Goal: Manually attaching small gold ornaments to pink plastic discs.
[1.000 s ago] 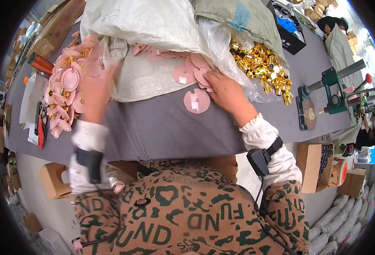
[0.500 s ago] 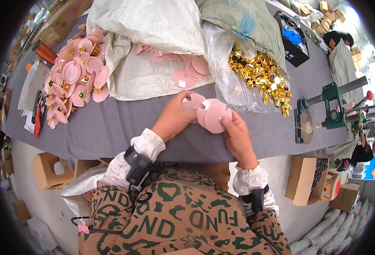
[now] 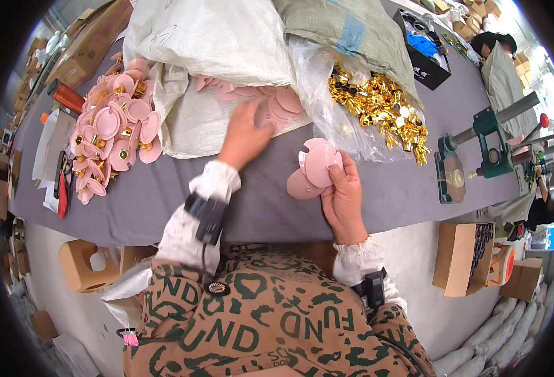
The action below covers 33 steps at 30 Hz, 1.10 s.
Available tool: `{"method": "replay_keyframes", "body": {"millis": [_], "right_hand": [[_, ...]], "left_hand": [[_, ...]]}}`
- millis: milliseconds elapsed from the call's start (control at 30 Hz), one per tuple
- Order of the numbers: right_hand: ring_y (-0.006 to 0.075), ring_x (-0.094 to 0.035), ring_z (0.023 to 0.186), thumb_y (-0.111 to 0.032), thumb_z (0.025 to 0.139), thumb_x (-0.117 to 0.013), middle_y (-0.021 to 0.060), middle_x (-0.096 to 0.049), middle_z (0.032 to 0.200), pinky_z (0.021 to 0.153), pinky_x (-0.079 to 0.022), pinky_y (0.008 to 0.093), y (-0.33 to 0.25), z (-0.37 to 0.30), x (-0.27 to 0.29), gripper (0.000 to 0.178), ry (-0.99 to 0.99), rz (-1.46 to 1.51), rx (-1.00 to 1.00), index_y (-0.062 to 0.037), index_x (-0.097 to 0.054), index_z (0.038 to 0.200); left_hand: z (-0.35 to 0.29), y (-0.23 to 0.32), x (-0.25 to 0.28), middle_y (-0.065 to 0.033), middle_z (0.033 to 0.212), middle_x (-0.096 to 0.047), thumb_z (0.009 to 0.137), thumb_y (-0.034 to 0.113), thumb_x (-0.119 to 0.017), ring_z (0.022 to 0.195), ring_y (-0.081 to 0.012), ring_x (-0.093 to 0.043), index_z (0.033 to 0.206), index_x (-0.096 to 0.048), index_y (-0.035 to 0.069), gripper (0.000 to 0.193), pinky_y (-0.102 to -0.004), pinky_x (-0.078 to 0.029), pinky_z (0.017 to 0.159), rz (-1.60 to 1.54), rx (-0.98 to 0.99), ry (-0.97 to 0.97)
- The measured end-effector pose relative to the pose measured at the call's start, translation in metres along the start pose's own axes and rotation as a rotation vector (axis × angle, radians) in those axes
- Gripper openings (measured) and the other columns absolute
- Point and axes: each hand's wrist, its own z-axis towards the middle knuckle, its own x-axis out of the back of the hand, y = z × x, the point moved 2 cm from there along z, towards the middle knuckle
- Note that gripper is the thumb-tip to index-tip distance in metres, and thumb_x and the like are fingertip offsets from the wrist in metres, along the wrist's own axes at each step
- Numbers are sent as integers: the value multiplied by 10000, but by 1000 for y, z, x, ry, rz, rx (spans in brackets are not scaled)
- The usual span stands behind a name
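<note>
My right hand (image 3: 343, 195) pinches a few flat pink notched discs (image 3: 320, 164), fanned out over the grey cloth in front of me. My left hand (image 3: 247, 133) is at the mouth of a white woven sack (image 3: 192, 129), beside a heap of loose pink discs (image 3: 284, 105). Motion blurs its fingers, so their grip does not show clearly. On the left lies a pile of pink discs with gold fittings attached (image 3: 107, 122). Gold metal fittings (image 3: 377, 107) spill from a clear plastic bag to the right of the sack.
A green hand press (image 3: 490, 147) with a red-tipped lever stands at the table's right. Behind the fittings sits a black box (image 3: 431, 72) with blue things inside. A red-handled tool (image 3: 63, 195) lies at the left edge. Cardboard boxes (image 3: 456, 261) stand on the floor.
My left hand has let go of the discs and moved up and left to the sack's mouth. The right hand keeps the discs, now tilted and fanned differently.
</note>
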Motion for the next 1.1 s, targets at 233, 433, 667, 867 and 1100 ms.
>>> {"method": "replay_keyframes", "body": {"millis": [233,433,667,867,1100], "right_hand": [[248,-580,1150,-24,878,-662,120,-560,1256,991,-511,413,0,-1,7,452,-12,35,44,-63,-456,1279],[299,-498,1257,-69,916,-611,115,-468,1387,994,-499,463,-10,-9,-5,498,-56,115,-4,-109,-417,1374],[267,-431,1323,-94,954,-554,87,-412,1456,1093,-397,439,6,-11,-22,508,-88,167,-21,-131,-377,1429],[251,-440,1308,-112,966,-545,95,-443,1424,1116,-367,423,17,-20,-22,469,-19,47,49,-79,-389,1408],[199,-537,1180,-187,986,-528,108,-540,1312,1044,-423,364,-22,-16,-13,406,-132,279,5,-15,-452,1346]], "left_hand": [[12,1,-4,-176,1106,-578,685,183,-781,1024,-304,-548,1268,-532,8,657,-356,-467,876,138,22,25],[-50,30,15,-46,933,-565,748,46,-736,826,-120,-563,1195,-571,-25,481,-245,-495,754,-571,381,-103],[-98,77,-23,-97,1060,-632,952,123,-569,986,-182,-607,1139,-557,-9,229,-335,-495,914,-1835,543,-200],[-115,84,-45,-106,1260,-517,890,75,-576,1132,-233,-542,1266,-468,81,392,-377,-450,1003,-1690,470,-143],[-101,77,-21,-116,1345,-481,848,-36,-474,1260,-267,-479,1389,-393,109,566,-408,-410,1056,-1739,540,-293]]}}
